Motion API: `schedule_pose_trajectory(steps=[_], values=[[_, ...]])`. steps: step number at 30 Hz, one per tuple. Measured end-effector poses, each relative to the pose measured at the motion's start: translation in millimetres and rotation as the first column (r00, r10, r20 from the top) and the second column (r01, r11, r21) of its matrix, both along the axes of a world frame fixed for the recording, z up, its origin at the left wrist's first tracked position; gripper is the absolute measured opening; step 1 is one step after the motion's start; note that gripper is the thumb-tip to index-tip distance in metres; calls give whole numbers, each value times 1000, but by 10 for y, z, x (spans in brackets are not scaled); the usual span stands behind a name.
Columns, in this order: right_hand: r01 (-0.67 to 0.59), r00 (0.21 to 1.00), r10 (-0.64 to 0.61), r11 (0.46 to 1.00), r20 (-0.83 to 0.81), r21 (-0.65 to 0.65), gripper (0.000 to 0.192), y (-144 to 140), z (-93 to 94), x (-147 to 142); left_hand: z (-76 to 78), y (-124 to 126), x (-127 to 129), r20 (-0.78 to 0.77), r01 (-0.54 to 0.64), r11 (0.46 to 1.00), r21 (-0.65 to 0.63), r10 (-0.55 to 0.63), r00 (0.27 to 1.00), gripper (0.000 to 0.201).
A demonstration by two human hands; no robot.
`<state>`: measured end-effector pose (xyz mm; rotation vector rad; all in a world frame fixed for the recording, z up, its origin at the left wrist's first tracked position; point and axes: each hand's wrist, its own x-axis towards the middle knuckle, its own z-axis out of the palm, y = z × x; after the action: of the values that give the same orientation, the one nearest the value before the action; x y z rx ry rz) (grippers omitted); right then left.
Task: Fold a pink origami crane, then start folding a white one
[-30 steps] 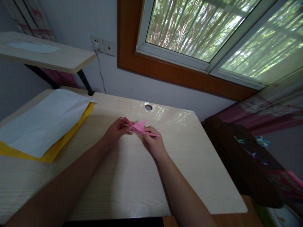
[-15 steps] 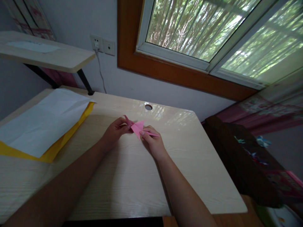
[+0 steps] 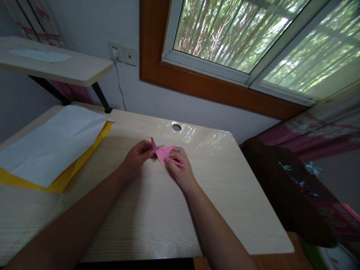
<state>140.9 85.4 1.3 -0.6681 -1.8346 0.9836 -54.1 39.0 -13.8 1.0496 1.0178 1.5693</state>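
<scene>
A small pink folded paper figure [image 3: 162, 152] with pointed tips is held just above the light wooden desk [image 3: 157, 210], near its far middle. My left hand [image 3: 137, 155] pinches the figure's left end, where one thin point sticks up. My right hand [image 3: 178, 170] grips the right side, fingers curled over the paper, and a narrow pink point juts out to the right past the fingers. Both forearms reach in from the bottom of the view.
A white sheet [image 3: 47, 144] lies on yellow sheets [image 3: 70, 170] at the desk's left. A cable hole [image 3: 176, 127] is at the far edge. A raised shelf [image 3: 56, 67] stands at the back left. A dark chair [image 3: 289, 191] sits to the right, under the window.
My right hand has shifted slightly left and up over the pink figure, fingers folding onto it. The left hand has kept its pinch almost still.
</scene>
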Motion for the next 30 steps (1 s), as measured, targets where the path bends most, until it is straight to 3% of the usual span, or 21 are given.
schedule_pose_trajectory(steps=[6, 10, 15, 22, 26, 30], values=[[-56, 998, 63, 957, 15, -284, 13, -18, -55, 6, 38, -19, 16, -23, -7, 1000, -27, 6, 1000, 23], [-64, 996, 31, 913, -86, -403, 20, -33, -39, -16, 28, -19, 24, 5, 38, 999, -28, -38, 999, 27], [-113, 979, 19, 881, -205, -459, 29, -32, 5, -45, 40, -13, 42, 90, 58, 997, -49, -53, 995, 33], [-140, 973, 30, 866, -230, -480, 32, -45, -1, -50, 55, -27, 63, 111, 81, 991, -104, -70, 991, 45], [-128, 975, 22, 866, -220, -483, 33, -30, -24, -47, 39, -28, 49, 73, 150, 986, -72, -145, 987, 51], [-118, 982, 29, 868, -189, -482, 34, -7, -43, -36, 72, -26, 51, -17, 123, 985, -118, -126, 992, 45]])
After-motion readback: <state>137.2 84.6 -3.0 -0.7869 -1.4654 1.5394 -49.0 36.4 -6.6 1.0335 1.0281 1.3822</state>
